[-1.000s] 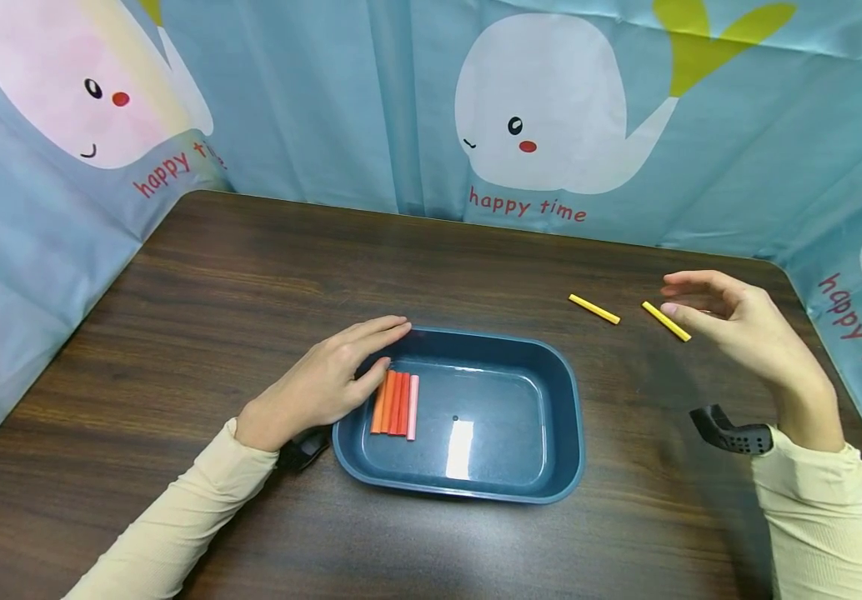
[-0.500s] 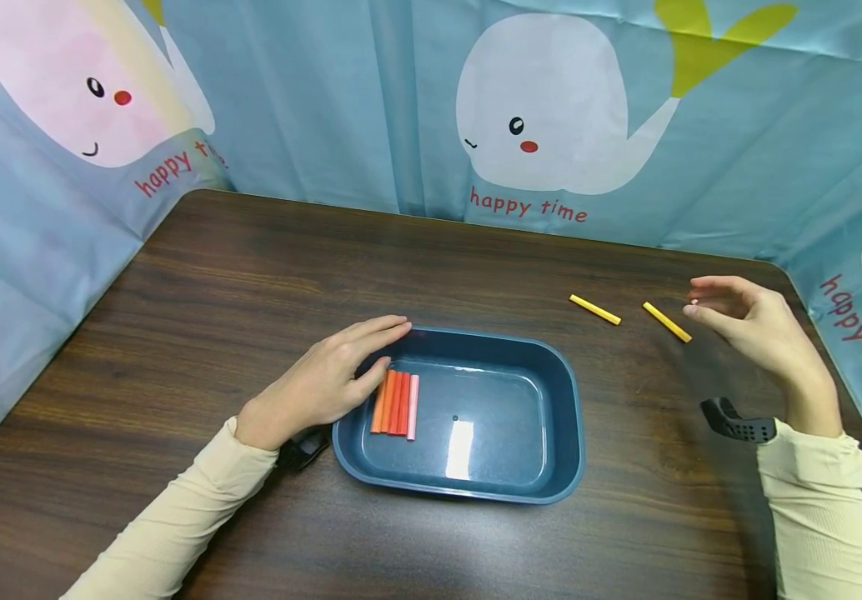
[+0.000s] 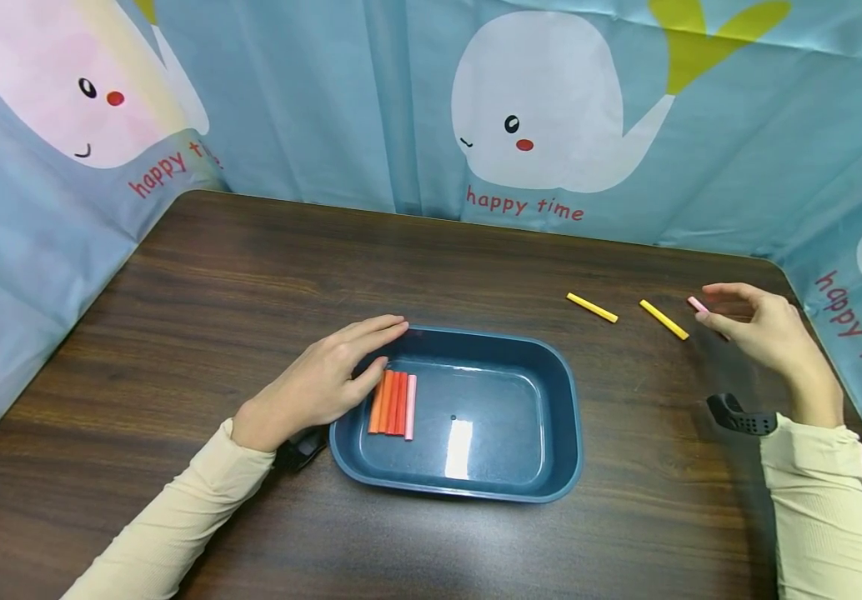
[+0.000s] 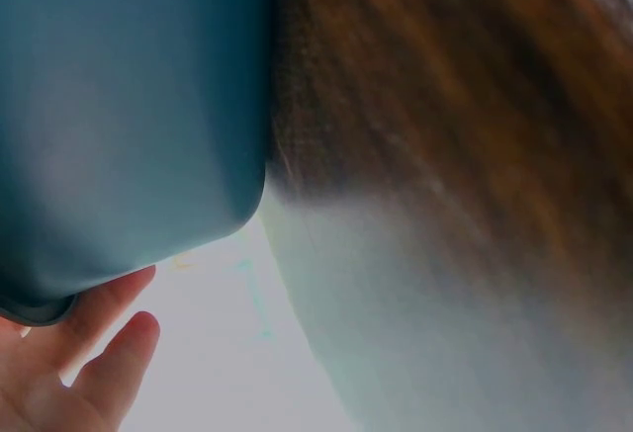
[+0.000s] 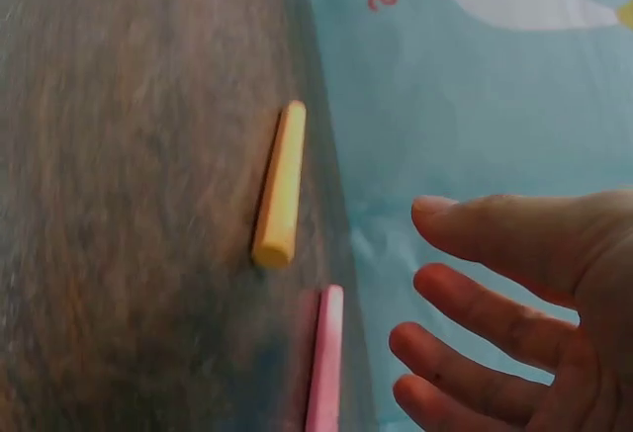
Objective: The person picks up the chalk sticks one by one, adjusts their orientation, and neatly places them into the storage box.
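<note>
My left hand (image 3: 326,379) holds the back left corner of a dark blue plastic tray (image 3: 569,442), its thumb inside the rim. In the left wrist view, two fingers (image 4: 114,353) show outside the tray wall. Several chalk sticks (image 3: 392,404), orange, red and pink, lie side by side at the tray's left end. At the table's right, my right hand (image 3: 772,329) hovers by a pink chalk stick (image 3: 697,304), partly hidden by its thumb. The right wrist view shows that hand's fingers spread apart, with the pink chalk (image 5: 326,363) away from them.
Two yellow chalk sticks, one nearer the tray (image 3: 592,307) and one nearer the right hand (image 3: 664,320), lie on the dark wooden table (image 3: 311,267). A light blue curtain (image 3: 326,100) printed with whales hangs behind the table and along its sides.
My right hand has moved right and slightly lower, off the nearer yellow chalk. More of the pink chalk now shows beside its thumb. The left hand and tray stay in place.
</note>
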{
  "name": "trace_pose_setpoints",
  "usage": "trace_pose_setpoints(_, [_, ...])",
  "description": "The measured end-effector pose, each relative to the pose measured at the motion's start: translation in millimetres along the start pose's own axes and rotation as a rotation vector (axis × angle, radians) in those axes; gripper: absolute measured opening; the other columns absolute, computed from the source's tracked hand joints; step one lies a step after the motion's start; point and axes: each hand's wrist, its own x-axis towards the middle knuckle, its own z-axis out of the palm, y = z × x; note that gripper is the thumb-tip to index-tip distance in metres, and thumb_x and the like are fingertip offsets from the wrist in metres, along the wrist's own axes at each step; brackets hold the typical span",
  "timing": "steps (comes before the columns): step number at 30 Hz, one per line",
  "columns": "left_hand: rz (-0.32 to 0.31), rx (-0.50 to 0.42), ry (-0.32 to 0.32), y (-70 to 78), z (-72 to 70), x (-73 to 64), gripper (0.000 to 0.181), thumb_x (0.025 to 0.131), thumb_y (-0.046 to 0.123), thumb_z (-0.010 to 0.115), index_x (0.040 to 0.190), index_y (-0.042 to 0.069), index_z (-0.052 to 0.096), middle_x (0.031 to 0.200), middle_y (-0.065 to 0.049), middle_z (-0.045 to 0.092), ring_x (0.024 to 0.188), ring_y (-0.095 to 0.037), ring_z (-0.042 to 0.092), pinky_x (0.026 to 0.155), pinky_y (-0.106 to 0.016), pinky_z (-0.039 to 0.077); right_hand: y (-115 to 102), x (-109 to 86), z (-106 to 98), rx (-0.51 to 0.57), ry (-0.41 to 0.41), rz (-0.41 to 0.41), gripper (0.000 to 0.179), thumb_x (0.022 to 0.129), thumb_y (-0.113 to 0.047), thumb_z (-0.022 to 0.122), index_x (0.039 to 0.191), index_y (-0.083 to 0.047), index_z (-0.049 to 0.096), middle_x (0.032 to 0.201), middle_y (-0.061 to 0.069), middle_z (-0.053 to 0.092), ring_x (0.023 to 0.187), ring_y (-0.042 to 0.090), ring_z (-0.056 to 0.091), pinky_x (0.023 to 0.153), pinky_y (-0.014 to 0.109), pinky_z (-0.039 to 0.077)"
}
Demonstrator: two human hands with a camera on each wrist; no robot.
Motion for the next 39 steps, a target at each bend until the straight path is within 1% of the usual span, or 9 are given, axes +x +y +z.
trace_pose_setpoints(3, [0.000, 0.003, 0.003, 0.1, 0.1, -0.4, 0.049, 0.098, 0.013, 0.057, 0.146, 0.011, 0.049, 0.152, -0.007, 0.049, 0.137, -0.024, 0.050, 0.112, -0.047, 0.043, 4, 1.1, 2, -0.030, -0.010, 0.000, 0.051, 0.097, -0.027, 0.065, 0.135, 0.004, 0.053, 0.125, 0.038, 0.058, 0.091, 0.018, 0.069, 0.057, 0.006, 0.039])
trace_pose_setpoints(6, [0.004, 0.002, 0.007, 0.1, 0.1, -0.4, 0.049, 0.098, 0.013, 0.057, 0.146, 0.011, 0.050, 0.151, -0.006, 0.049, 0.137, -0.023, 0.050, 0.112, -0.047, 0.043, 8, 2.1, 5, -0.054, -0.015, 0.000, 0.051, 0.097, -0.026, 0.064, 0.135, 0.006, 0.052, 0.127, 0.038, 0.056, 0.111, 0.053, 0.058, 0.063, 0.014, 0.044])
trace_pose_setpoints(9, [0.005, 0.001, 0.007, 0.1, 0.2, -0.4, 0.049, 0.098, 0.014, 0.056, 0.146, 0.011, 0.049, 0.151, -0.006, 0.049, 0.138, -0.023, 0.049, 0.113, -0.047, 0.042, 11, 2.9, 6, -0.068, -0.024, 0.009, 0.049, 0.098, -0.024, 0.063, 0.135, 0.007, 0.051, 0.128, 0.039, 0.054, 0.112, 0.055, 0.055, 0.076, 0.041, 0.053])
trace_pose_setpoints(13, [0.006, 0.001, 0.004, -0.3, 0.5, -0.7, 0.048, 0.099, 0.015, 0.055, 0.147, 0.012, 0.049, 0.152, -0.006, 0.048, 0.138, -0.023, 0.049, 0.113, -0.047, 0.042, 15, 3.6, 8, -0.089, -0.033, 0.004, 0.045, 0.098, -0.019, 0.061, 0.133, 0.008, 0.052, 0.130, 0.041, 0.051, 0.113, 0.058, 0.052, 0.085, 0.067, 0.044])
trace_pose_setpoints(23, [0.006, 0.003, 0.004, -0.8, 0.5, 0.4, 0.049, 0.097, 0.013, 0.057, 0.146, 0.011, 0.050, 0.151, -0.006, 0.049, 0.138, -0.023, 0.049, 0.113, -0.047, 0.042, 22, 7.1, 12, -0.117, -0.053, -0.005, 0.044, 0.097, -0.015, 0.061, 0.132, 0.010, 0.050, 0.122, 0.042, 0.054, 0.108, 0.058, 0.054, 0.082, 0.066, 0.045])
trace_pose_setpoints(27, [0.005, -0.002, 0.005, -0.8, 0.3, 0.4, 0.050, 0.097, 0.012, 0.058, 0.146, 0.010, 0.050, 0.151, -0.007, 0.049, 0.138, -0.023, 0.049, 0.113, -0.047, 0.042, 23, 8.3, 15, -0.125, -0.050, -0.008, 0.038, 0.095, -0.008, 0.062, 0.128, 0.010, 0.054, 0.114, 0.040, 0.059, 0.101, 0.054, 0.059, 0.070, 0.049, 0.049])
trace_pose_setpoints(31, [0.012, 0.001, 0.008, -1.2, 0.4, 0.4, 0.050, 0.096, 0.011, 0.059, 0.146, 0.010, 0.050, 0.151, -0.007, 0.049, 0.137, -0.024, 0.049, 0.112, -0.047, 0.042, 24, 10.1, 18, -0.135, -0.035, -0.012, 0.031, 0.092, -0.001, 0.063, 0.121, 0.009, 0.059, 0.101, 0.034, 0.065, 0.080, 0.034, 0.064, 0.061, 0.027, 0.041])
trace_pose_setpoints(34, [0.014, 0.004, 0.009, -1.5, 0.7, 0.3, 0.050, 0.096, 0.011, 0.059, 0.146, 0.010, 0.050, 0.151, -0.007, 0.049, 0.138, -0.024, 0.049, 0.112, -0.047, 0.042, 23, 11.0, 19, -0.135, -0.035, -0.024, 0.027, 0.091, 0.001, 0.063, 0.117, 0.009, 0.062, 0.096, 0.031, 0.067, 0.072, 0.016, 0.058, 0.059, 0.026, 0.040])
trace_pose_setpoints(39, [0.009, 0.005, 0.004, -0.8, 0.4, 0.0, 0.050, 0.096, 0.012, 0.059, 0.146, 0.010, 0.050, 0.151, -0.007, 0.049, 0.137, -0.023, 0.049, 0.112, -0.047, 0.042, 22, 10.6, 17, -0.141, -0.033, -0.048, 0.025, 0.091, 0.000, 0.063, 0.114, 0.009, 0.064, 0.089, 0.026, 0.068, 0.066, 0.005, 0.050, 0.058, 0.026, 0.037])
